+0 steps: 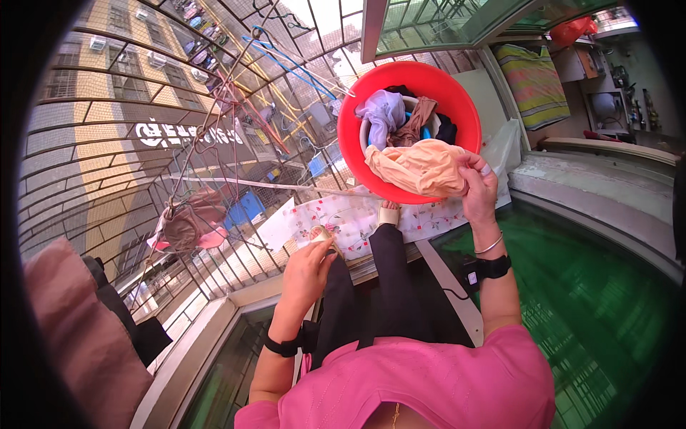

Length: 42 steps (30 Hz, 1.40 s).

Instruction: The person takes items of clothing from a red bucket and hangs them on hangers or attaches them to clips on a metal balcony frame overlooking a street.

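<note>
My right hand [478, 187] grips the edge of a peach-coloured garment [423, 167], which is bunched over the near rim of a red plastic basin [465, 102]. Inside the basin sits a smaller pale tub with more clothing. A lavender garment [383, 112] lies on its left, a brown garment [418, 124] in its middle and a black one [446, 128] on the right. My left hand [306, 271] hovers over my left leg with nothing in it, its fingers loosely bent and the thumb apart.
A metal window cage [123, 102] with mesh encloses the left and far sides. On it hang wire hangers, a brown-and-pink bra [185, 230] and a pink cloth [80, 332]. Floral sheeting [353, 220] lies under my feet. An open window sash [429, 29] stands behind the basin.
</note>
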Each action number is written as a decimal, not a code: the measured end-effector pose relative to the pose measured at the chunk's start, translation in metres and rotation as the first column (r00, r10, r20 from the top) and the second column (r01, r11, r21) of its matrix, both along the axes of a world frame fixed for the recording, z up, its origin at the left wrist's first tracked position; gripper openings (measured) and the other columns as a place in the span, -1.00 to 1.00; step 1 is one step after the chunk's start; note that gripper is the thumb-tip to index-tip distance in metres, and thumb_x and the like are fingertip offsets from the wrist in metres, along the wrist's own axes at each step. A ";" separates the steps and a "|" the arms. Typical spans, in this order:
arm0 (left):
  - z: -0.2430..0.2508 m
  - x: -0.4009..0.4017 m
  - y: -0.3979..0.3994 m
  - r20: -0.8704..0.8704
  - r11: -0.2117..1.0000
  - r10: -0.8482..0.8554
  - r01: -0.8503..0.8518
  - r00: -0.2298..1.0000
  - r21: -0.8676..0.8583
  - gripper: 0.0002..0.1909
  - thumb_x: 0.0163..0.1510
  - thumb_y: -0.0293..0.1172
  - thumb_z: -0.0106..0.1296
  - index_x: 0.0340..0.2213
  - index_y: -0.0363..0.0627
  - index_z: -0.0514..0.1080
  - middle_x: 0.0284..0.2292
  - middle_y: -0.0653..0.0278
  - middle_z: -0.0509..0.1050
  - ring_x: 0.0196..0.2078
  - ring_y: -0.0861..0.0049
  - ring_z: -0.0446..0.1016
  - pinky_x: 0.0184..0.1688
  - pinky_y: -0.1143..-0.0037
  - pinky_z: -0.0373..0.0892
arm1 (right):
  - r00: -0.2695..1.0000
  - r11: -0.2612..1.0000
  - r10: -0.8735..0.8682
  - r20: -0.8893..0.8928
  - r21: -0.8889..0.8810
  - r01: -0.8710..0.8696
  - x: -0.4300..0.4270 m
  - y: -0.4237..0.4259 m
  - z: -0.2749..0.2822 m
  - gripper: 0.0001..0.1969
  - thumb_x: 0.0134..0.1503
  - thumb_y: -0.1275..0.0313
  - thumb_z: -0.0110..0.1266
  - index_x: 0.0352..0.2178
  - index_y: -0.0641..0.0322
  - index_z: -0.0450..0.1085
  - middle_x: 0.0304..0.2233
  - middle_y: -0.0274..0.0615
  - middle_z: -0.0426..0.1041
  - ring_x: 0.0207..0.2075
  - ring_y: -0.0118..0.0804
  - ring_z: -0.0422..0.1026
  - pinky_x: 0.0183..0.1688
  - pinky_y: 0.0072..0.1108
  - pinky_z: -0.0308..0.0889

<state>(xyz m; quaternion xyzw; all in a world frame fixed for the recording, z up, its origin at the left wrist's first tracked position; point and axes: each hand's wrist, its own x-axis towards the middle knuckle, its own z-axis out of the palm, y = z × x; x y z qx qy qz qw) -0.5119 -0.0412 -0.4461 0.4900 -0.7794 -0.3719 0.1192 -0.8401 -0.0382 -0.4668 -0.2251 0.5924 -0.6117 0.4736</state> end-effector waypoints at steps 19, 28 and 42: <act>0.178 0.001 -0.039 -0.745 0.614 -0.032 0.602 0.666 0.511 -0.81 0.02 -0.44 -0.07 -0.36 -0.30 0.44 -0.44 0.37 0.40 -0.48 0.80 0.31 -0.50 0.73 0.22 | 0.914 0.836 0.271 -0.302 -0.397 -0.379 0.071 0.059 0.272 -0.81 0.06 0.71 -0.17 -0.32 0.34 0.37 -0.35 -0.27 0.45 -0.27 -0.53 0.41 -0.14 -0.69 0.30; 0.177 0.009 0.000 -0.727 0.813 -0.035 0.442 0.686 0.378 -0.86 -0.08 -0.50 0.07 -0.44 -0.22 0.33 -0.51 0.36 0.39 -0.43 0.71 0.38 -0.42 0.64 0.31 | 0.281 0.929 -0.194 -0.940 -0.268 -0.254 0.079 0.065 0.251 -0.78 -0.04 0.70 -0.12 -0.37 0.28 0.40 -0.37 -0.16 0.48 -0.35 -0.37 0.47 -0.26 -0.62 0.34; 0.083 0.084 -0.056 0.130 0.897 0.419 -0.432 0.898 0.095 -0.58 -0.01 -0.09 0.02 -0.32 -0.22 0.27 -0.43 -0.04 0.46 -0.39 0.14 0.49 -0.43 0.29 0.40 | 0.806 0.946 0.309 -0.506 0.078 -0.313 0.062 0.061 0.214 -0.63 -0.22 0.79 -0.38 -0.48 0.39 0.41 -0.54 -0.20 0.44 -0.42 -0.45 0.42 -0.36 -0.64 0.34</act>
